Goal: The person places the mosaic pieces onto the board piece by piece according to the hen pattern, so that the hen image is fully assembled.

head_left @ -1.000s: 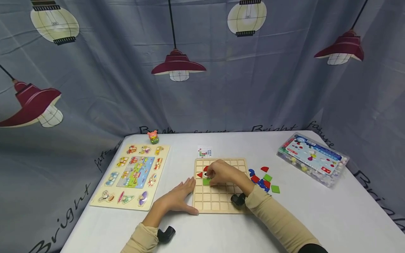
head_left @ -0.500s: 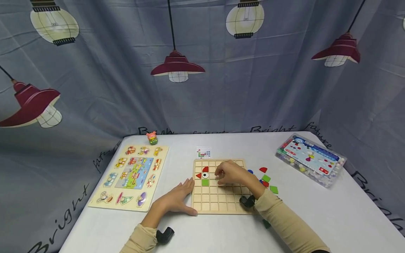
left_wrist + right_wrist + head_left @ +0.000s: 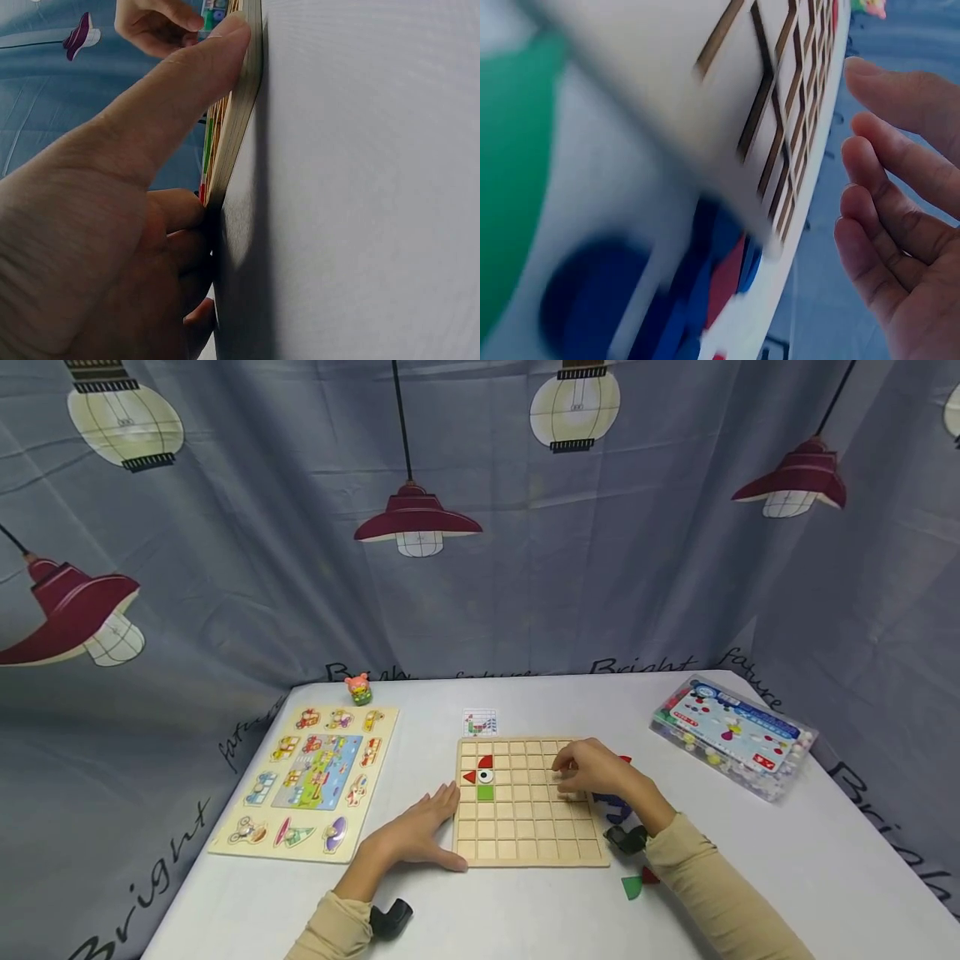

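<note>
We see a flat wooden grid board (image 3: 528, 827) with square holes lying on the smooth white table (image 3: 750, 860), and a green square piece (image 3: 485, 792) sits in it under a red triangle (image 3: 470, 776). Our left hand (image 3: 416, 831) lies flat with straight fingers, pressing the board's left edge. Our right hand (image 3: 592, 768) hangs over the board's right side with loose fingers, holding nothing, just beside the pile of blue and red pieces (image 3: 617, 806).

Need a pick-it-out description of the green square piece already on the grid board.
Start at the wooden grid board in the middle of the white table, its left edge touched by the left hand. Near its upper left corner sit four pieces; the green square is the lowest, just below the white eye piece, and the only green one there.
</note>
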The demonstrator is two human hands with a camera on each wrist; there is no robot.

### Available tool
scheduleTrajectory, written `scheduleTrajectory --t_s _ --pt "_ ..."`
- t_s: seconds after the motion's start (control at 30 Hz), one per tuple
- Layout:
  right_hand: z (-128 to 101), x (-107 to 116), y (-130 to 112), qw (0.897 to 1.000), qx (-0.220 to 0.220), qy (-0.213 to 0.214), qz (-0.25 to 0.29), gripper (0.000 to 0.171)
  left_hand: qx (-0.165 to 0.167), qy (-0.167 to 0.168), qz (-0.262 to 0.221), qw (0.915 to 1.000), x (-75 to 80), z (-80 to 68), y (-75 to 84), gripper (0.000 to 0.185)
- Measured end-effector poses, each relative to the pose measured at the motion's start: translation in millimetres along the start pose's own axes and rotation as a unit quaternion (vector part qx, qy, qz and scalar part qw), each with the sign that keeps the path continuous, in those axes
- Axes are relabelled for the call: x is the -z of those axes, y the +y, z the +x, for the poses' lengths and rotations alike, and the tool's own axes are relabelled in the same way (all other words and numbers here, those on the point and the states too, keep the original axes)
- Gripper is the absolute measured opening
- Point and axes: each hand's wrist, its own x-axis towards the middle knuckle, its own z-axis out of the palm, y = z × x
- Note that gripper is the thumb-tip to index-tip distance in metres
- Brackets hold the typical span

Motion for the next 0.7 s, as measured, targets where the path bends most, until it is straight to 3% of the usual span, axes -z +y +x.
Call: scheduleTrajectory --t_s 0.43,0.7 --pt "-39 17 35 0.996 -0.088 0.020 0.003 0.031 -0.005 -0.002 0.000 1.0000 -1.7 5.7 1.8 0.119" --pt "-59 18 53 0.995 -0.101 0.013 0.003 0.031 -0.009 -0.001 0.012 0.9999 -0.7 2.2 0.6 0.120"
